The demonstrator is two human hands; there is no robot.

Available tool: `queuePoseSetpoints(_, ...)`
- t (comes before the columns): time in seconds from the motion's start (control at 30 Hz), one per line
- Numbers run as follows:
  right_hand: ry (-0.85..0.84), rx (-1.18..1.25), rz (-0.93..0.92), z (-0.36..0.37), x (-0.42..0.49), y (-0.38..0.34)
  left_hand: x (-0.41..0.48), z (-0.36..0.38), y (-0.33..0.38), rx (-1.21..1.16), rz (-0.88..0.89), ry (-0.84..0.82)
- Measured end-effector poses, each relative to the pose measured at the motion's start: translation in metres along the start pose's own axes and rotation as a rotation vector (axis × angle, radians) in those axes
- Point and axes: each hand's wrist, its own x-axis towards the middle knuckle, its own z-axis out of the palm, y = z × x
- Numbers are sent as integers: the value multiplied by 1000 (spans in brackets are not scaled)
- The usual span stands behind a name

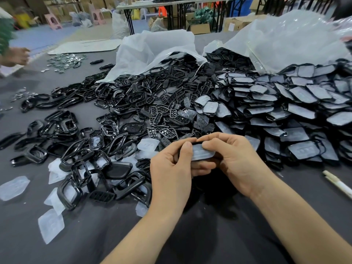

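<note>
**Two hands grip a key-fob piece above a crowded tabletop**

Both hands hold one small key-fob piece (202, 153) at near centre, just above the dark tabletop (190, 235). The left hand (171, 168) pinches its left end with the thumb on top. The right hand (236, 159) curls its fingers over the far edge and presses a thumb on the pale, translucent face. The piece's long axis runs left to right, almost level, and the pale face is turned up toward the camera. Its black rim shows only along the far edge.

A heap of black frames (114, 103) spreads out to the left, with loose translucent pads (13, 187) lying near it. To the right, fitted pieces (297, 109) lie in overlapping rows, pale sides up. Two clear plastic bags (152, 52) spill black parts at the far side. A white pen (339, 184) lies at near right. Another person's hand (18, 56) is over the far left edge. The label on a far cardboard box (231, 25) is too small to read.
</note>
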Motion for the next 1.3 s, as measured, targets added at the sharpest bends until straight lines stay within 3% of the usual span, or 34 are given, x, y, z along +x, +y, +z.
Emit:
queuePoseSetpoints(0.3, 0, -199, -140, -6, 2, 2, 2, -2, 0, 14, 15, 15)
queuePoseSetpoints(0.63, -154, -15, -56, -9, -2, -9, 2, -4, 1, 48, 98, 22)
queuePoseSetpoints(0.9, -48, -137, -139, -8, -1, -5, 0, -4, 1, 106, 137, 8)
queuePoseSetpoints(1.3, -56, -112, -137, -7, -1, -3, 4, -6, -1, 153, 101, -34)
